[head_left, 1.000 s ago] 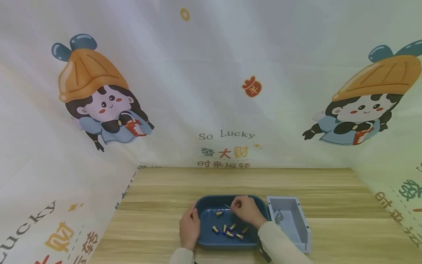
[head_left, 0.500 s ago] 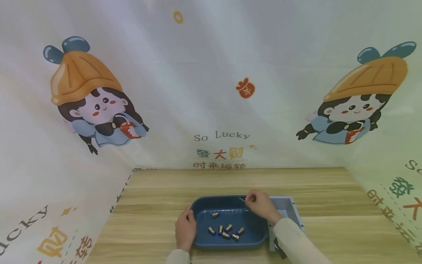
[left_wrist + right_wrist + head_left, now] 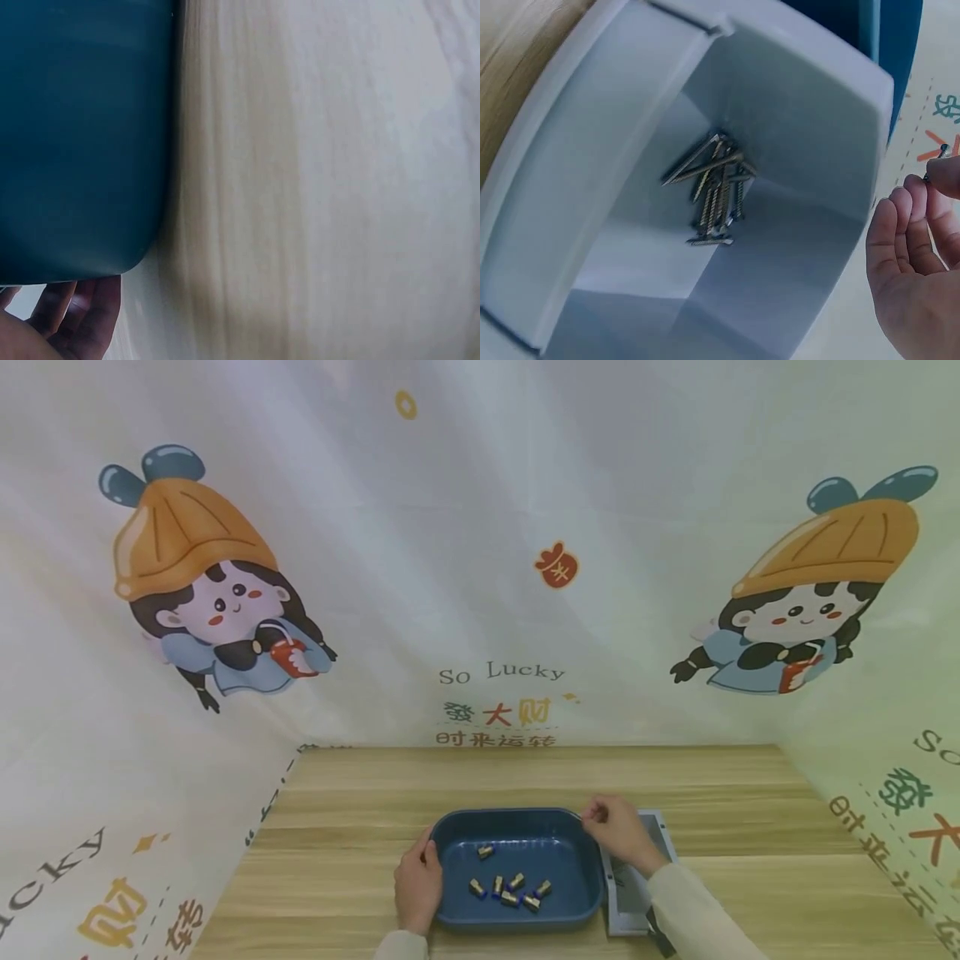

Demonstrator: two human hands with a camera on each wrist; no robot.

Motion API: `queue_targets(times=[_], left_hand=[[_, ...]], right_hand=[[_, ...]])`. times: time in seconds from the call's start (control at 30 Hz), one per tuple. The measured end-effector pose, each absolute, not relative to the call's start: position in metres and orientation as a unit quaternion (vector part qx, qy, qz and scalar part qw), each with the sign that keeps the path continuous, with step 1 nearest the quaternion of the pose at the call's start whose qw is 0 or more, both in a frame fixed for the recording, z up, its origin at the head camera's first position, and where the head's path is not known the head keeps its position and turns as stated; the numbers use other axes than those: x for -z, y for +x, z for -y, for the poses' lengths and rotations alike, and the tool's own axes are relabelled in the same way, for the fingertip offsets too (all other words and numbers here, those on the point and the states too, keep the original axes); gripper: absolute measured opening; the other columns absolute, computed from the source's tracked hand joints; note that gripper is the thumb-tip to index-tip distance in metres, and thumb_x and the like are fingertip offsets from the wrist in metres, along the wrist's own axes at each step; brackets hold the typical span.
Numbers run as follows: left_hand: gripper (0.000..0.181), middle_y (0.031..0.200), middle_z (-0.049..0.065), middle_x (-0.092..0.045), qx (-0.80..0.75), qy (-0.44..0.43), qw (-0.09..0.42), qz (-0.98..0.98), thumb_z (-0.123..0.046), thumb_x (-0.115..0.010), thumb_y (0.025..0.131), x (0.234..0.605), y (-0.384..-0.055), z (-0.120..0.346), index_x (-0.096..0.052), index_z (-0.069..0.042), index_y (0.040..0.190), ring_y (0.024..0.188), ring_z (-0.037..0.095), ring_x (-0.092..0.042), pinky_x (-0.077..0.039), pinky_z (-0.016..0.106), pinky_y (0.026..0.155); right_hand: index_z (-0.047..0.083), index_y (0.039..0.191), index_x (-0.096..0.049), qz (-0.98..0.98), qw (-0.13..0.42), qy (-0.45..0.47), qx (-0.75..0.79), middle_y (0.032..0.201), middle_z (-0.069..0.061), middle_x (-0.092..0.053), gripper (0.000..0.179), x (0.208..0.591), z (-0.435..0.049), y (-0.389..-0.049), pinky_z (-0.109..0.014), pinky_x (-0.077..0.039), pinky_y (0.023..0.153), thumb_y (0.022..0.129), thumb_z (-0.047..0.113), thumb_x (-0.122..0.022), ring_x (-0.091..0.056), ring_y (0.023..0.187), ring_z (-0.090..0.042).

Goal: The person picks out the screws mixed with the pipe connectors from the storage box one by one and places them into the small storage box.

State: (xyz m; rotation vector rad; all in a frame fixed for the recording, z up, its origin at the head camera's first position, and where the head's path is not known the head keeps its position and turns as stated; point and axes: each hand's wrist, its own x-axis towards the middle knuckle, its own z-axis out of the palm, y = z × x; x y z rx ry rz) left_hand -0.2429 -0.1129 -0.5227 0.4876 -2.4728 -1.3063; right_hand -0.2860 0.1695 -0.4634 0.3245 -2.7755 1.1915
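Note:
A dark blue basin (image 3: 517, 914) stands on the table, and my left hand (image 3: 418, 881) grips its left rim, thumb on top. In the left wrist view, the fingers (image 3: 97, 322) lie against the basin's outside. My right hand (image 3: 626, 837) is over the far part of a grey bin (image 3: 628, 930), by the basin's right rim. Its thumb and fingertips pinch a screw (image 3: 944, 151), mostly hidden by the fingers. Below it, a pile of screws (image 3: 718, 187) lies in the bin. Several brass fittings with blue ends (image 3: 510, 899) rest on the basin floor.
The grey bin stands close against the basin's right side. The wooden table (image 3: 360, 793) extends behind and to both sides. A printed cloth (image 3: 480, 610) hangs at the back and sides.
My right hand has moved right, from above the basin to over the grey bin, still pinching the screw. My left hand keeps its hold on the basin's rim. The head view has shifted slightly.

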Motion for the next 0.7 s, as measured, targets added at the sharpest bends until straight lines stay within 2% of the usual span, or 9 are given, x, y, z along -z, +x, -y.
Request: queue_targets(times=[0.2,0.5,0.7], left_hand=[[0.034,0.124,0.022,-0.061,0.452,0.167,0.155,0.862,-0.015,-0.046,0.098,0.523,-0.243,0.113,-0.060,-0.009,0.129,0.111,0.044,-0.059,-0.049,0.058,0.084],[0.033,0.123,0.022,-0.062,0.452,0.167,0.162,0.861,-0.014,-0.047,0.097,0.524,-0.242,0.113,-0.061,-0.008,0.127,0.109,0.043,-0.060,-0.049,0.057,0.084],[0.034,0.124,0.021,-0.062,0.451,0.164,0.158,0.863,-0.015,-0.047,0.098,0.523,-0.244,0.112,-0.060,-0.008,0.129,0.110,0.042,-0.060,-0.049,0.057,0.086]], right_hand=[[0.003,0.078,-0.060,0.915,0.060,0.080,-0.390,0.071,-0.002,-0.059,0.005,0.467,-0.182,-0.282,-0.023,-0.042,0.057,0.080,0.006,-0.064,-0.051,0.065,-0.011],[0.002,0.076,-0.057,0.922,0.099,0.065,-0.369,0.070,-0.003,-0.056,0.004,0.478,-0.200,-0.279,-0.025,-0.040,0.060,0.079,0.000,-0.058,-0.048,0.065,-0.012],[0.002,0.075,-0.057,0.929,0.093,0.052,-0.354,0.068,-0.003,-0.054,0.005,0.483,-0.204,-0.275,-0.025,-0.039,0.057,0.079,0.000,-0.056,-0.047,0.063,-0.013]])
